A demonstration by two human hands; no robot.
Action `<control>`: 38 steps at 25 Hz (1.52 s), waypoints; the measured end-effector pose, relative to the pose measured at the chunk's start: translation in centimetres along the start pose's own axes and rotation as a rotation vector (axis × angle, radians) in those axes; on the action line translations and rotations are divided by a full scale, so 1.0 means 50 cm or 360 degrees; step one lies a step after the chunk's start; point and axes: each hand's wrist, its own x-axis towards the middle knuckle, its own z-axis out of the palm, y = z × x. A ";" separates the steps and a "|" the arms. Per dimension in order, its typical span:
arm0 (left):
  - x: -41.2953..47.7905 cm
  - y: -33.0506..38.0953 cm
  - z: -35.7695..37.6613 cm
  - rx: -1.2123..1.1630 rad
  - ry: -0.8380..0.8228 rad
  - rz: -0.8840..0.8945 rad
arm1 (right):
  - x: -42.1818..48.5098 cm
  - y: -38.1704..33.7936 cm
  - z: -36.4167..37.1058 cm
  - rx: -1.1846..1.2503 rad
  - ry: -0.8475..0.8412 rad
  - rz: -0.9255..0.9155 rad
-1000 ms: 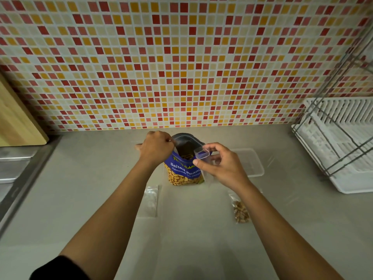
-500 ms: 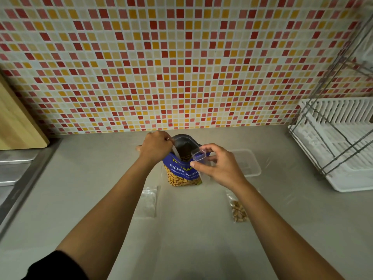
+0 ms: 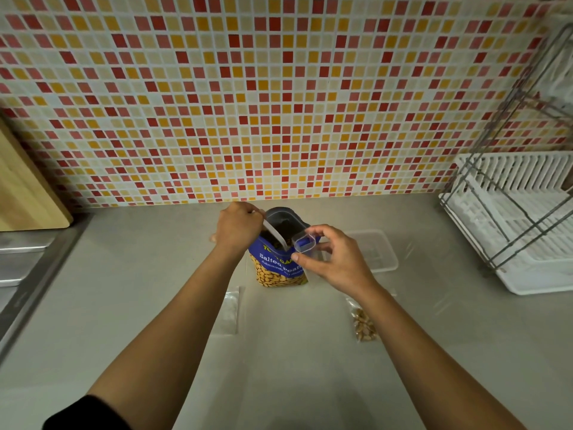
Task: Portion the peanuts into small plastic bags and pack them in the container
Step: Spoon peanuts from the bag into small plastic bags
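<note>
Clear plastic scoop cup [image 3: 304, 242] pinched in the right hand [image 3: 336, 259], brought closer over the mouth of the peanut bag [image 3: 280, 262] than a second ago, so likely about to dip for a second portion. Left hand [image 3: 237, 226] closed on the bag's rim, holding it open as before. Bag upright mid-counter, long axis vertical, mouth up. One filled small bag [image 3: 364, 324] lying beside the right forearm; container [image 3: 376, 251] behind
</note>
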 end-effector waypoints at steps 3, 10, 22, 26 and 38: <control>-0.002 0.001 -0.009 -0.0300 -0.0023 -0.0123 | -0.004 0.002 0.001 0.0022 0.0006 -0.0018; 0.002 -0.004 -0.031 -0.0663 -0.0029 -0.0263 | 0.002 0.009 -0.010 0.0152 0.0327 0.0003; 0.020 -0.040 -0.075 -0.0777 0.0062 -0.0442 | 0.049 -0.009 -0.013 0.0052 0.0315 -0.0092; 0.027 -0.017 -0.103 -0.0868 0.0145 -0.0473 | 0.059 -0.014 -0.002 -0.0152 0.0269 -0.0162; -0.007 0.099 -0.124 -0.0233 0.0069 0.0426 | 0.069 -0.046 0.028 -0.0011 0.0315 -0.0206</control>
